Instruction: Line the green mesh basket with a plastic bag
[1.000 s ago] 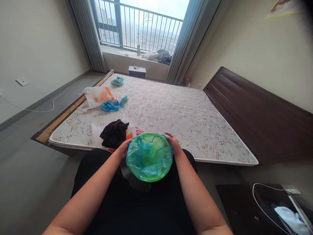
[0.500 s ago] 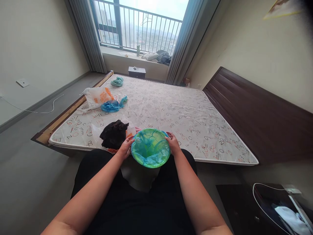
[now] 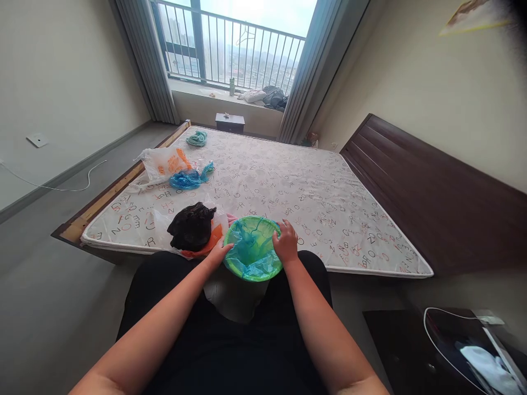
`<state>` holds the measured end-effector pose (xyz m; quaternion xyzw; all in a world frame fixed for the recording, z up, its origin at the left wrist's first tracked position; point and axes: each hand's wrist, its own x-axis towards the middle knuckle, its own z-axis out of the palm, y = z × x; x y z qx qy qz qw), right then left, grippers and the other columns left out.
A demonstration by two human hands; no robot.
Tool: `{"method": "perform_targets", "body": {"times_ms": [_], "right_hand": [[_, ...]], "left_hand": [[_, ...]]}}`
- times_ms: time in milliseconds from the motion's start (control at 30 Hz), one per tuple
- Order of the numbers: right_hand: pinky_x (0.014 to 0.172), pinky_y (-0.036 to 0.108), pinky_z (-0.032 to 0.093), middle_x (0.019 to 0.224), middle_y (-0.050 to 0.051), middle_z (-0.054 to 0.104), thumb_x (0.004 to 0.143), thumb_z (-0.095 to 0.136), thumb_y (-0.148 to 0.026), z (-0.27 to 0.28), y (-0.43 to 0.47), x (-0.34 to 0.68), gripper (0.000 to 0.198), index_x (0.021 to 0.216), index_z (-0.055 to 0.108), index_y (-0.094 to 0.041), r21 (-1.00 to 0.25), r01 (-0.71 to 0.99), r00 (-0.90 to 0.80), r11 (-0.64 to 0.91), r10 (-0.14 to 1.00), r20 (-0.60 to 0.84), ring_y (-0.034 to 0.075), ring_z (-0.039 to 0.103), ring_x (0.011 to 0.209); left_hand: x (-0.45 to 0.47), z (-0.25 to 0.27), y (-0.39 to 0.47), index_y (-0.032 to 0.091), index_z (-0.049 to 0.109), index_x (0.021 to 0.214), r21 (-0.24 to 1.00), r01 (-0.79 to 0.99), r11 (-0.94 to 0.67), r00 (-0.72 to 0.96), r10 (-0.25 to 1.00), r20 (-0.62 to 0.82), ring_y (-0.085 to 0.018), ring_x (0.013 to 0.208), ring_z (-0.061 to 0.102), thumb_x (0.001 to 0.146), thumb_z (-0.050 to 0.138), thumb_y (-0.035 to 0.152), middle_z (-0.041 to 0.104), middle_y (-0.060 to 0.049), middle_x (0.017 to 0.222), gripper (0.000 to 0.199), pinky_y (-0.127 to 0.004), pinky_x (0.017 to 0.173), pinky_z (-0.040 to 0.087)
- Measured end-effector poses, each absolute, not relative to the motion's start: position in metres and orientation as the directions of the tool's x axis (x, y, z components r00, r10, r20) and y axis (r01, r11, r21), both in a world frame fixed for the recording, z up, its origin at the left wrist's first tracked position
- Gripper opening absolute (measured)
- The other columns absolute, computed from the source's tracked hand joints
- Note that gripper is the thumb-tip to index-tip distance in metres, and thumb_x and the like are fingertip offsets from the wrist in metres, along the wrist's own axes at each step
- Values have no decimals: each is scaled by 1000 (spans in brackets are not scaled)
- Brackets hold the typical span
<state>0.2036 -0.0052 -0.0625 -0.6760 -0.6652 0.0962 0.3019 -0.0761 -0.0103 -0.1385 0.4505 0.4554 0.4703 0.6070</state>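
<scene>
A round green trash bin (image 3: 254, 277) stands between my knees, its inside covered by a translucent blue plastic bag (image 3: 255, 249) folded over the rim. My left hand (image 3: 218, 253) grips the bin's left edge, thumb at the rim and the other fingers mostly hidden below. On the opposite edge, my right hand (image 3: 285, 242) curls over the rim with its thumb toward the inside. A crumpled black plastic bag (image 3: 191, 226) lies just left of the bin, on a white and orange bag (image 3: 217, 233).
A lettered mattress (image 3: 267, 170) spreads ahead. On it lie a white-orange plastic bag (image 3: 158, 163), a blue plastic bag (image 3: 189, 178) and a teal bundle (image 3: 196, 138). A dark headboard (image 3: 436, 192) borders the right; a dark cabinet (image 3: 395, 340) with a white cable stands lower right.
My right hand has shifted inward over the bin's rim, its thumb now farther inside. My left hand has turned slightly and sits a little lower and closer to the bin's front.
</scene>
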Motion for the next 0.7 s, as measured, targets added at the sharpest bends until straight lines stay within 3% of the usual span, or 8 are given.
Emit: {"method": "perform_targets", "body": {"times_ms": [100,167,233,300,400,467,600,700], "right_hand": [[119,44,40,145,14,62,100,51,-22,-60,-18,181,38,135,66,-22,-478,815,-233,327,941,246,28,54,138],[110,38,47,133,11,69,99,56,-22,-69,-24,168,34,129,70,-24,-524,764,-416,376,908,44,26,64,125],[104,36,50,125,9,73,94,64,-21,-82,-25,159,31,124,73,-25,-585,755,-476,297,861,-178,26,68,115],[104,37,49,128,10,72,91,69,-21,-95,-18,158,37,128,70,-25,-595,786,-406,166,865,-296,27,68,117],[107,42,47,136,14,66,91,68,-23,-105,-1,164,50,140,61,-21,-543,838,-143,-56,938,-317,32,61,128],[106,42,48,134,17,66,91,64,-20,-105,7,167,47,137,62,-18,-534,829,-28,-164,943,-332,33,61,128],[94,40,52,104,13,75,85,64,-14,-103,9,163,27,109,74,-18,-579,796,-85,-177,914,-396,32,70,103],[86,37,54,97,8,76,83,65,-16,-104,10,162,33,114,73,-20,-636,750,-115,-181,911,-395,27,71,91]], "left_hand": [[-70,-139,-17,16,66,127,995,-92,41,107,994,-31,-39,131,56,70,78,35,69,-14,129,62,-55,119,39],[-66,-139,-22,17,65,126,999,-48,23,135,991,-16,-37,127,57,72,73,32,69,-13,129,57,-55,118,40],[-64,-140,-26,18,65,124,998,-27,59,198,979,-53,-35,117,61,73,68,31,71,-11,122,53,-54,112,46],[-64,-140,-29,19,64,124,996,-16,83,246,966,-77,-34,111,63,73,65,31,71,-11,118,52,-53,107,50],[-65,-139,-31,18,62,128,998,-5,64,258,964,-61,-35,114,62,72,64,30,70,-11,121,57,-52,107,51],[-66,-137,-31,17,60,132,999,5,54,248,967,-54,-36,119,61,72,64,29,69,-12,124,61,-54,110,49],[-67,-137,-31,17,53,144,999,16,31,224,974,-34,-38,128,57,71,65,29,66,-13,133,75,-59,117,41],[-68,-142,-32,16,50,148,1000,6,21,214,977,-22,-40,132,54,72,66,30,63,-15,139,79,-62,121,37]]}}
